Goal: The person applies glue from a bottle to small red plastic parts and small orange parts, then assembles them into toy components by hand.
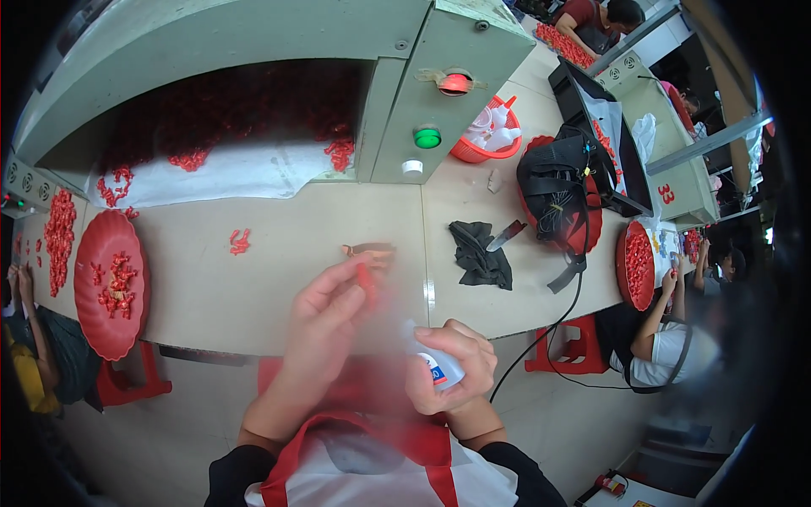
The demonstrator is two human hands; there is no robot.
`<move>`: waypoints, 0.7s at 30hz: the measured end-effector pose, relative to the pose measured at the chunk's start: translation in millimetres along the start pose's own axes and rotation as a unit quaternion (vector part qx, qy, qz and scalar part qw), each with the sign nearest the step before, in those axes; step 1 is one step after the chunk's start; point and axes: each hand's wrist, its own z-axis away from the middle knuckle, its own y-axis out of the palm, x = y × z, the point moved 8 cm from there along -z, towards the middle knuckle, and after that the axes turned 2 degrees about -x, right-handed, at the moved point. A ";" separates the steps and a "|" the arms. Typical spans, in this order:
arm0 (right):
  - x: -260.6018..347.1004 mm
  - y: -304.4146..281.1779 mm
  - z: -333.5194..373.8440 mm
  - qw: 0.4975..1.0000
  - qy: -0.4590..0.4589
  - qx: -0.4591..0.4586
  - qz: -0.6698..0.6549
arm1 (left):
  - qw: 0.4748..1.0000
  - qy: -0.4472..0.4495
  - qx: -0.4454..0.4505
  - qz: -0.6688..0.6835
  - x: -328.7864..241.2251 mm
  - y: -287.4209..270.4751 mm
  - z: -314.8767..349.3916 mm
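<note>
My left hand (pixel 325 304) pinches a small red plastic piece (pixel 367 284) over the table. The piece is blurred, so its exact shape does not show. A white squeeze bottle (pixel 441 367) with a blue and red label is wrapped in the fingers of my right hand (pixel 460 363), to the right of the piece and nearer me. Haze blurs the view between both hands. Farther left on the table lie some loose red pieces (pixel 240 242). A scalloped red tray (pixel 110 329) at the left holds red and gold figures (pixel 118 287).
Ahead stands a pale green machine (pixel 405 93), its opening holding red pieces on a white sheet (pixel 220 173). To the right lie a black cloth (pixel 481 253), a knife (pixel 507 235), a black bag (pixel 553 182) with a cable, and a red basket (pixel 490 135) of white bottles. People work on both sides.
</note>
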 end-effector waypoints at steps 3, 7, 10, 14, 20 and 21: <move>1.5 2.7 0.3 1.000 0.002 0.004 0.003 | 1.000 -0.003 -0.005 0.000 -1.8 -2.2 1.8; 1.8 3.8 0.0 1.000 0.002 0.008 0.009 | 1.000 -0.001 0.003 0.002 -1.3 -2.4 1.1; 2.3 4.0 0.2 1.000 0.003 0.007 0.008 | 1.000 -0.004 0.001 -0.001 -1.8 -1.9 2.4; 2.5 3.4 1.7 1.000 0.007 0.014 0.013 | 1.000 0.005 0.007 -0.001 -3.0 -2.4 4.0; 3.4 0.4 -0.3 1.000 0.002 0.009 0.016 | 1.000 0.004 0.001 -0.001 -1.7 -0.5 3.4; 3.9 0.0 -1.0 1.000 0.006 0.009 0.016 | 1.000 0.004 -0.002 -0.003 -1.8 0.1 3.0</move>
